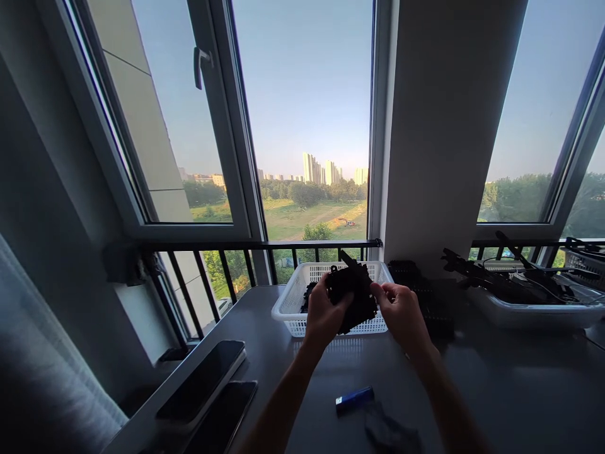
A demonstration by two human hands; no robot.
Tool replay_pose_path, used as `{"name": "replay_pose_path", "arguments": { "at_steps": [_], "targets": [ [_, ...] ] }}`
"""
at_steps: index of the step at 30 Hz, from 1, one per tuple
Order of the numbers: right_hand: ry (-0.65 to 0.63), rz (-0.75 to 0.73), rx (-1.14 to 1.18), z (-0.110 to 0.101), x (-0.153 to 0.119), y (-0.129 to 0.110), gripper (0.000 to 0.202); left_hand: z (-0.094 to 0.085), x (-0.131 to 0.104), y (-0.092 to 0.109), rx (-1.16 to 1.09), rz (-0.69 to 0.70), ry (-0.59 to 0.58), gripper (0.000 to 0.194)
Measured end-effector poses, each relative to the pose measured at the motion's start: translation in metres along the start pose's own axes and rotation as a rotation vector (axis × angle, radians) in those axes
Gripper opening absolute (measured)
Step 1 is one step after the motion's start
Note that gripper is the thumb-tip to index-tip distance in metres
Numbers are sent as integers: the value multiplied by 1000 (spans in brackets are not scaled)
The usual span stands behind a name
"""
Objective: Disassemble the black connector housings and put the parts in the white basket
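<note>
1. The black part [355, 302] was held up in front of and over the white basket [286, 309] on the desk [283, 359], its details lost in shadow.
2. The left hand [325, 312] was curled around the part's left side, with its thumb across the front.
3. The right hand [399, 310] was bent nearly closed, pinching the part's right edge between thumb and fingers.
4. There was one white basket; more black pieces [308, 295] lay inside, too hidden to count.
5. Two phones [205, 381] lay side by side, screens up, at the desk's left. One blue lighter-like object [354, 400] lay near the front, just beside a dark, blurred crumpled thing [390, 432].
6. To the right stood one tub [529, 315] heaped with black gear [520, 284], and a dark stack [430, 302] between it and the basket.
7. The hands and the part blocked the basket's middle; a railing [227, 271] and window [302, 94] rose behind.
</note>
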State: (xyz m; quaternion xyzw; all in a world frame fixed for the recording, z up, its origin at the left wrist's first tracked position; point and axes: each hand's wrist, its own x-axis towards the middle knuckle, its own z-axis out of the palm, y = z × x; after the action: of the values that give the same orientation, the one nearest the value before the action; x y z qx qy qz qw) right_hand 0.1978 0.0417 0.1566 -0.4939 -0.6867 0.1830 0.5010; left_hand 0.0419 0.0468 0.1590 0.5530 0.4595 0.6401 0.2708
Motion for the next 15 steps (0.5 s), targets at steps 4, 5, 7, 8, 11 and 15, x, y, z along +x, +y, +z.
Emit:
{"name": "replay_pose_path", "arguments": {
  "at_steps": [4, 5, 7, 8, 11, 15],
  "targets": [
    [-41, -3, 41, -1, -1, -1, 44, 0, 1, -3, 26, 4, -4, 33],
    [-62, -14, 46, 0, -2, -3, 45, 1, 1, -3, 25, 12, -15, 32],
    [-89, -34, 46, 2, -3, -6, 47, 2, -1, -1, 10, 28, -28, 31],
    [-90, -39, 43, 2, -3, -6, 48, 2, -2, 0, 1, 31, -21, 31],
    [-32, -22, 34, -2, 0, -3, 50, 1, -2, 2, -25, 11, 9, 35],
    [53, 71, 108, -12, 11, 13, 55, -1, 2, -1, -37, -7, 12, 38]
  ]
}}
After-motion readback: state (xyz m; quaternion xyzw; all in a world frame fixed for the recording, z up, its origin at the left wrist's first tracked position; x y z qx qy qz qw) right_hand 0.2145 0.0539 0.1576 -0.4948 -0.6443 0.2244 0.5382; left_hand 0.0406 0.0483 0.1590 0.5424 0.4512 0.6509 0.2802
